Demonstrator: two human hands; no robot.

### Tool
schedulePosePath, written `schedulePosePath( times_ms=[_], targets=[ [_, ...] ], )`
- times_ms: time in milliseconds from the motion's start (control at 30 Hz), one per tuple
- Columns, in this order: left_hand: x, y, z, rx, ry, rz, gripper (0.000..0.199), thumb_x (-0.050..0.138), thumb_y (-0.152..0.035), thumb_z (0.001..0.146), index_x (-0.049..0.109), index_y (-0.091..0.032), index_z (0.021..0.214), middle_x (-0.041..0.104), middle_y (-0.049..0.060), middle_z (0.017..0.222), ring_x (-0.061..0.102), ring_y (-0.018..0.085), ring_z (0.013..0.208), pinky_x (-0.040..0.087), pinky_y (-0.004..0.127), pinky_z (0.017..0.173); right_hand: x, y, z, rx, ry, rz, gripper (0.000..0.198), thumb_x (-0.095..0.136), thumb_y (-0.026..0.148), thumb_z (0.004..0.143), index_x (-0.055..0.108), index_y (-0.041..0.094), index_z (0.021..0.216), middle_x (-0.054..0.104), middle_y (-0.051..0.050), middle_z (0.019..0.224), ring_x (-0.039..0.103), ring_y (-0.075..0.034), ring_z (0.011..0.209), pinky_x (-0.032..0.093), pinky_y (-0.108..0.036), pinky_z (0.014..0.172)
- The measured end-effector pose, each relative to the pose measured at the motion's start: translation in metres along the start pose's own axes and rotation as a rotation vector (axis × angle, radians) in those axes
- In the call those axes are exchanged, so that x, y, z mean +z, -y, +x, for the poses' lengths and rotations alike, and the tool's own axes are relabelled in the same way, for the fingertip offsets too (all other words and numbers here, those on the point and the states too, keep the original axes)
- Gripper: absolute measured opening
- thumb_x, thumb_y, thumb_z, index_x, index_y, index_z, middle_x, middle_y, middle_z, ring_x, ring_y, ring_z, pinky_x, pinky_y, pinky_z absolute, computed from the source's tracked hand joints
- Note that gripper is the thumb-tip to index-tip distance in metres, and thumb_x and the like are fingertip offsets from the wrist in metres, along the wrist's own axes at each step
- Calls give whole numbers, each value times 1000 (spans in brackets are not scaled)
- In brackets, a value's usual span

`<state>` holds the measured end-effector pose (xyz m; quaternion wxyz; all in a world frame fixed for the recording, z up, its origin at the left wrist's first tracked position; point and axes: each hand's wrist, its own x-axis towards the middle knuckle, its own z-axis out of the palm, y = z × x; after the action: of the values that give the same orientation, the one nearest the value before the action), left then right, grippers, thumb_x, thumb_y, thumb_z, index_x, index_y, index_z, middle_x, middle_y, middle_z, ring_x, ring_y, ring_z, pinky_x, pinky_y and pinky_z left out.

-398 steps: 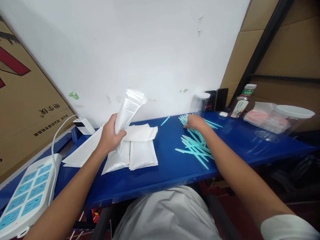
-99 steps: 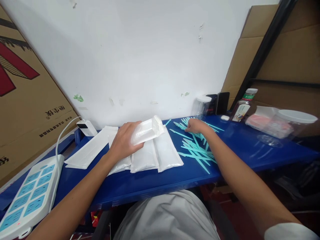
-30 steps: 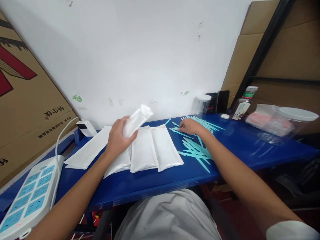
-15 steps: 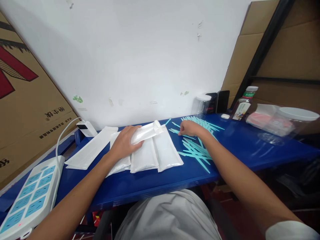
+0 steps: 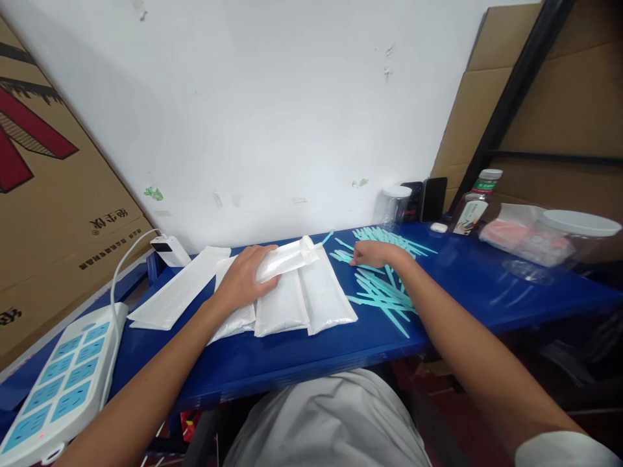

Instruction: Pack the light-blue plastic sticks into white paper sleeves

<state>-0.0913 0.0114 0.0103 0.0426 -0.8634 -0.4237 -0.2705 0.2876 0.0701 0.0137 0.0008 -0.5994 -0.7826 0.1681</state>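
My left hand (image 5: 246, 275) is closed round a white padded pouch (image 5: 287, 258), its thumb along the near side and the pouch's end pointing right. Beneath it, several more white pouches (image 5: 328, 292) lie side by side on the blue table. My right hand (image 5: 367, 253) is down among thin turquoise sticks (image 5: 382, 295), its fingers pinched together at the left side of the pile. Whatever the fingertips hold is too small to make out. More turquoise sticks (image 5: 413, 242) are spread behind that hand.
Flat white sleeves (image 5: 185, 285) lie left of the pouches, near a white charger (image 5: 170, 251) and a power strip (image 5: 68, 376). At the back right stand a clear jar (image 5: 395, 207), phones (image 5: 433, 199), a dark bottle (image 5: 471, 207) and a white-lidded tub (image 5: 581, 222). Cardboard (image 5: 63, 194) leans at the left.
My right hand has shifted very slightly to the right and down over the sticks. The left hand keeps its hold on the pouch.
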Motion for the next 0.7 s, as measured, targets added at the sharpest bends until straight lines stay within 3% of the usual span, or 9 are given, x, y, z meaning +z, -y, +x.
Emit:
schedulePosePath(
  times_ms=[67,267,433,533,600,700],
  targets=[
    [0,1,0,1,-2,8,59,65,-45,94,52,-27,148,64,9,140,58,33,130,47,51,112,-6,0,-5,-21,-18,77,42,72,52,92,67,18,69,76,-13,80,69,-25,73,47,-34,64],
    [0,-1,0,0,28,33,58,66,-45,94,52,-26,148,64,9,140,57,33,130,46,52,112,-22,17,-31,-283,5,705,44,70,62,92,65,18,89,79,-12,86,75,-24,75,59,-34,67],
    [1,-2,-1,9,25,48,59,65,-44,93,51,-27,148,63,10,141,57,35,130,45,53,113,-13,41,-33,-384,83,702,44,77,59,87,67,17,91,77,-9,81,70,-18,60,57,-29,53],
    [1,-5,0,64,25,71,60,66,-40,92,50,-27,148,64,10,138,59,34,128,46,53,112,-6,53,-30,-427,35,663,40,75,55,89,72,16,94,77,-8,83,65,-14,54,48,-25,45],
    [1,-8,0,103,17,87,61,67,-37,91,49,-27,149,65,10,136,59,34,127,46,52,111,-2,61,-30,-460,-38,642,37,74,52,89,76,15,95,76,-7,83,61,-13,54,46,-25,47],
    [1,-13,0,135,2,90,63,67,-33,91,48,-27,151,65,10,134,60,34,125,46,52,111,6,75,-30,-568,-170,651,35,69,50,92,79,17,92,77,-6,88,65,-16,70,50,-28,63]
  ],
)
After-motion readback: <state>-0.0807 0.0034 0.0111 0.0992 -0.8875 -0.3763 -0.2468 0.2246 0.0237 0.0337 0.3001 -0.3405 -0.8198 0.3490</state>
